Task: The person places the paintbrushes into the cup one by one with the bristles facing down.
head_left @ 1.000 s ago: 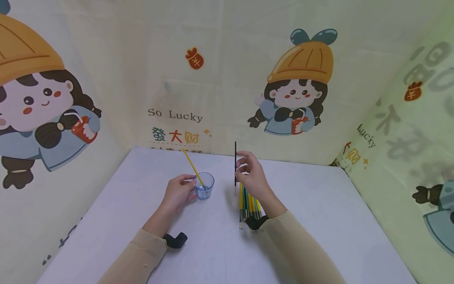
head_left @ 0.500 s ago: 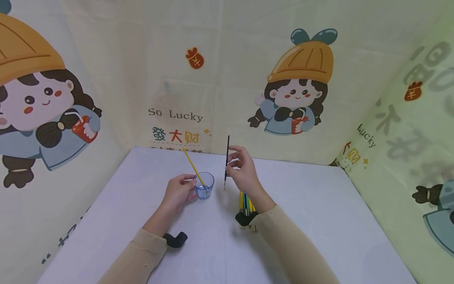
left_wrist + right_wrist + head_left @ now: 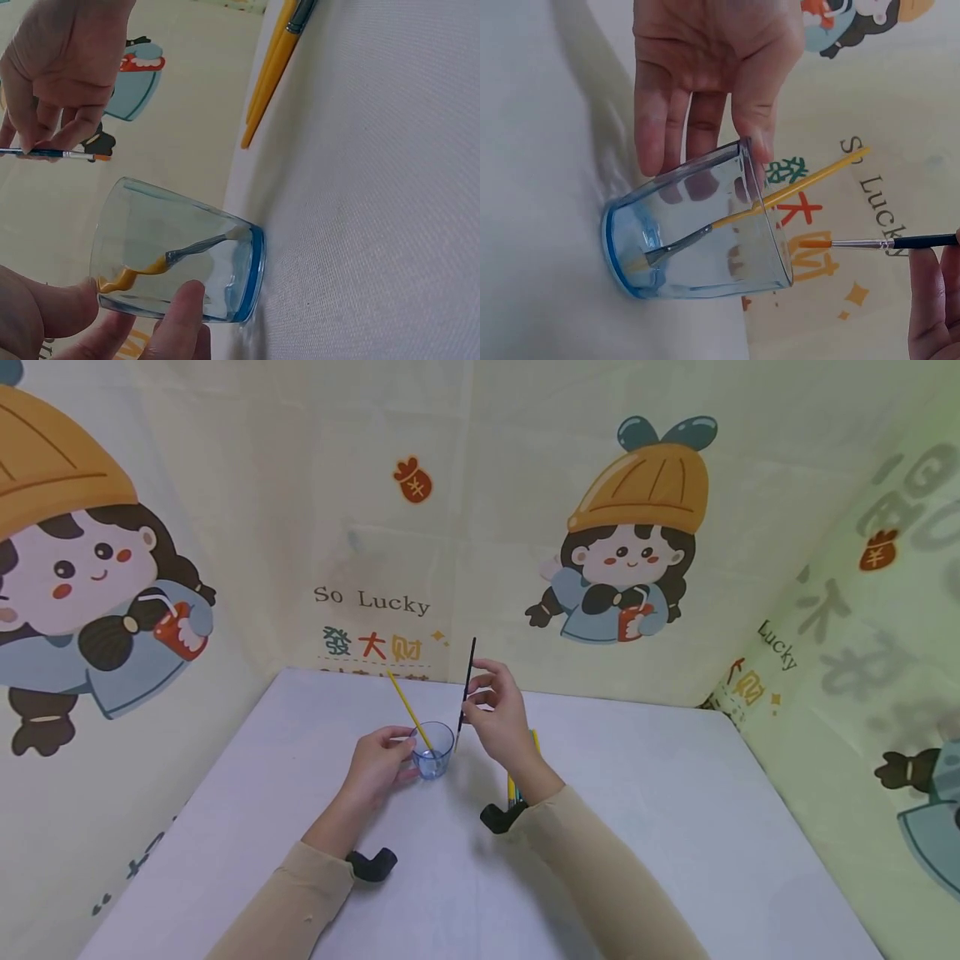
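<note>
A clear blue-tinted glass (image 3: 433,767) stands on the white table, steadied by my left hand (image 3: 378,762), whose thumb and fingers grip its side. Inside leans a yellow paintbrush (image 3: 405,703), bristles down at the bottom of the glass. My right hand (image 3: 497,714) pinches a thin dark paintbrush (image 3: 468,673) just right of the glass. Its orange bristles (image 3: 815,244) point down, above the rim level and apart from the glass in the right wrist view. Several more paintbrushes (image 3: 512,789) lie on the table, mostly hidden behind my right hand and wrist.
The white table (image 3: 637,877) ends at a cloth backdrop (image 3: 495,568) with printed cartoon figures at the back and sides. Black wrist pieces (image 3: 372,865) stick out from both sleeves. Yellow handles (image 3: 270,82) lie near the glass in the left wrist view.
My right hand has moved left and slightly up, carrying the dark paintbrush from over the other brushes to beside the glass. The brush now tilts a little. My left hand and the glass have stayed put.
</note>
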`<action>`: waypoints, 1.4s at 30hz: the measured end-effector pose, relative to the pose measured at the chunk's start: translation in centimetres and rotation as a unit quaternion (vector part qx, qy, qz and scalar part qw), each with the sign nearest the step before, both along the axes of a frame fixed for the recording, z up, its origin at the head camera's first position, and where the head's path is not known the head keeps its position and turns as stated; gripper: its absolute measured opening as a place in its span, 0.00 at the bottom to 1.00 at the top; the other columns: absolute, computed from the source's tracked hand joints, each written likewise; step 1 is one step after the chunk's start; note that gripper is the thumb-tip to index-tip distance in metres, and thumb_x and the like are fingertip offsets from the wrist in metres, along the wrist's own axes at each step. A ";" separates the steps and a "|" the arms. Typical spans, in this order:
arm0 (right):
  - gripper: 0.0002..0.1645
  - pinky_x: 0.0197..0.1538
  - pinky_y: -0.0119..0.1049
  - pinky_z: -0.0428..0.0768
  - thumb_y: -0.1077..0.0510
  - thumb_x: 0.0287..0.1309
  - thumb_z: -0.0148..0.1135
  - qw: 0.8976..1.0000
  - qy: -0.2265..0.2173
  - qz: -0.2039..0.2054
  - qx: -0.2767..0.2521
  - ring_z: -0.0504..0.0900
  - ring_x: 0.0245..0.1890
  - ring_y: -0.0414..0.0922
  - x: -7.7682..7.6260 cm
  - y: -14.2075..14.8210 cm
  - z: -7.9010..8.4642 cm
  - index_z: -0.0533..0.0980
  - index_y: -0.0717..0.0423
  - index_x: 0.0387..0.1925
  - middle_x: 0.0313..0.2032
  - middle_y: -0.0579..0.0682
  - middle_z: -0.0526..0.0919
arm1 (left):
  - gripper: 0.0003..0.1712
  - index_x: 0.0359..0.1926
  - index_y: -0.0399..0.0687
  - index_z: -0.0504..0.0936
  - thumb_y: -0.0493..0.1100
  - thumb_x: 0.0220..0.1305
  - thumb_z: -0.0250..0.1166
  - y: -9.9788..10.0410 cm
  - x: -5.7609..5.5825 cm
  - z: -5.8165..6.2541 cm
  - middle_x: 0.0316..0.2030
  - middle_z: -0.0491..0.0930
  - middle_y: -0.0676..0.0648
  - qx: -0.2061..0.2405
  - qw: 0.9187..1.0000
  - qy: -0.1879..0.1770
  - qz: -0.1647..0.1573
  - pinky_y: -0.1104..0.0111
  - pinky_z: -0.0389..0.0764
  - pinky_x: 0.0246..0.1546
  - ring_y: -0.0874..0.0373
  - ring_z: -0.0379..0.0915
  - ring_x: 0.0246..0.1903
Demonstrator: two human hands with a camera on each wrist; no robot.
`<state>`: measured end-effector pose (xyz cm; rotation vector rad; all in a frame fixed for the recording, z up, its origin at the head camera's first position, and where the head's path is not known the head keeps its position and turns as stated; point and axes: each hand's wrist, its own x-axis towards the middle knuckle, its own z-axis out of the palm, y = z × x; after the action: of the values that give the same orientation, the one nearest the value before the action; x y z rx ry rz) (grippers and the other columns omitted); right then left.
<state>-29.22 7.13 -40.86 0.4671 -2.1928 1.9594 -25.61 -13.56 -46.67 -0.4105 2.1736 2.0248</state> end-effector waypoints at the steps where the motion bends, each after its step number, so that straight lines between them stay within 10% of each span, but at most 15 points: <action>1: 0.39 0.45 0.36 0.94 0.76 0.66 0.64 1.000 0.001 0.000 -0.002 0.82 0.43 0.48 -0.1 -0.1 0.0 0.71 0.41 0.71 0.48 0.52 0.78 | 0.20 0.69 0.47 0.79 0.42 0.81 0.62 0.0 0.0 0.1 0.58 0.75 0.37 -0.001 1.000 0.000 0.000 0.55 0.93 0.54 0.46 0.78 0.57; 13: 0.39 0.45 0.38 0.94 0.77 0.65 0.63 1.000 -0.007 -0.013 -0.021 0.82 0.41 0.47 -1.6 -1.4 -0.8 0.71 0.44 0.70 0.46 0.53 0.78 | 0.20 0.69 0.49 0.80 0.43 0.81 0.63 0.1 -0.2 0.2 0.60 0.76 0.37 -0.004 1.000 -0.007 0.000 0.56 0.92 0.56 0.46 0.79 0.58; 42: 0.41 0.52 0.36 0.90 0.70 0.68 0.68 0.992 -0.044 -0.001 0.115 0.84 0.45 0.47 -2.6 -2.0 -4.5 0.71 0.35 0.75 0.48 0.50 0.82 | 0.21 0.69 0.46 0.80 0.43 0.81 0.62 0.0 -0.2 0.0 0.60 0.77 0.36 -0.005 1.000 -0.001 -0.005 0.55 0.92 0.55 0.45 0.81 0.58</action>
<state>-31.86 5.17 -45.33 0.4151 -2.4884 1.7644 -25.81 -13.59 -46.72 -0.4017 2.1816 2.0079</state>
